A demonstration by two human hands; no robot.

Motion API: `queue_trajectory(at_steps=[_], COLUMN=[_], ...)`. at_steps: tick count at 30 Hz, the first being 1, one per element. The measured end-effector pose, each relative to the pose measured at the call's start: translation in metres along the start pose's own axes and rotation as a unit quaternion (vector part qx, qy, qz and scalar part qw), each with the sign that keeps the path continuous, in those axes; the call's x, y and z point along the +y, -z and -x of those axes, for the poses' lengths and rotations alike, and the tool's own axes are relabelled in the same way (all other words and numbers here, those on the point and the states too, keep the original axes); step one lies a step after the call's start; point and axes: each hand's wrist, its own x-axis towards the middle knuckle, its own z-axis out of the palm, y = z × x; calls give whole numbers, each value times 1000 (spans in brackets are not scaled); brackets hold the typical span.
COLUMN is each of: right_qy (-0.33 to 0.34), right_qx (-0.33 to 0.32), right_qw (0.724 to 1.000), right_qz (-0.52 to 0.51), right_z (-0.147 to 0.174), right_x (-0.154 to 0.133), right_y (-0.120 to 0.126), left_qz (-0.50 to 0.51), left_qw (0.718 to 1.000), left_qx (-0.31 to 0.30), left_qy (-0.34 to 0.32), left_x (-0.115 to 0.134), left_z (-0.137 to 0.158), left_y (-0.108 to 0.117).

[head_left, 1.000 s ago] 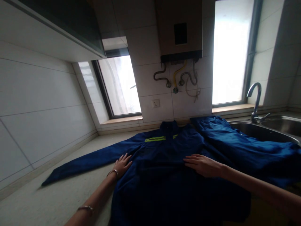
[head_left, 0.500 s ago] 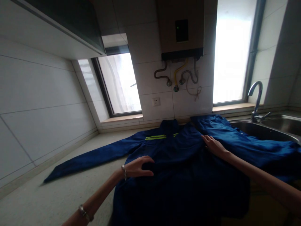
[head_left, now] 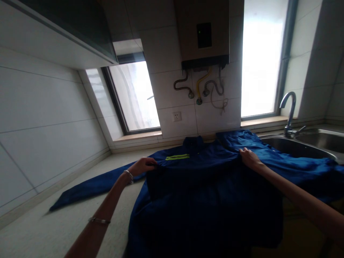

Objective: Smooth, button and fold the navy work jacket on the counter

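Navy cloth work jacket lies on the worktop, collar near the back edge; the left hand and right hand pinch it at opposite sides, fingers held narrow.

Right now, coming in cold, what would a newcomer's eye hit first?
First, the big dark blue cloth jacket with yellow-green chest stripes, spread over the pale counter; the left hand pinches its fabric beside the stripes, while the right hand touches its other side. Then the two glaring windows, one left and one right of the brown box-shaped wall unit.
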Motion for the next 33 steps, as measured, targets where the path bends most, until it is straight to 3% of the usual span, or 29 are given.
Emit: queue_trajectory(at_steps=[3, 5, 8, 10, 13, 16, 19, 23, 29, 33], right_qy=[24, 104, 214, 249, 290, 295, 255, 185, 104, 65], right_qx=[59, 111, 162, 189, 245, 285, 328, 362, 325, 250], right_qw=[998, 985, 940, 911, 881, 870, 863, 837, 777, 766], right_qz=[-19, -82, -212, -267, -282, -272, -286, -366, -529, -589], right_z=[17, 37, 77, 105, 139, 155, 150, 137, 146, 150], right_x=[-36, -72, -129, -163, -205, -233, -242, -222, -199, -206], right_y=[29, 53, 92, 112, 127, 126, 119, 116, 117, 121], left_qz=[70, 104, 125, 126, 172, 285, 410, 512, 524, 497], left_qw=[997, 992, 987, 983, 968, 942, 904, 858, 845, 855], left_qx=[28, 58, 102, 136, 182, 178, 115, 45, 107, 147], left_qy=[28, 34, 23, 1, -19, 0, 20, 13, -13, 1], left_x=[12, 29, 65, 91, 127, 151, 166, 179, 180, 173], left_z=[-2, -5, -7, -7, -5, 0, 6, 14, 15, 11], left_y=[-1, -11, -31, -46, -70, -94, -111, -117, -114, -116])
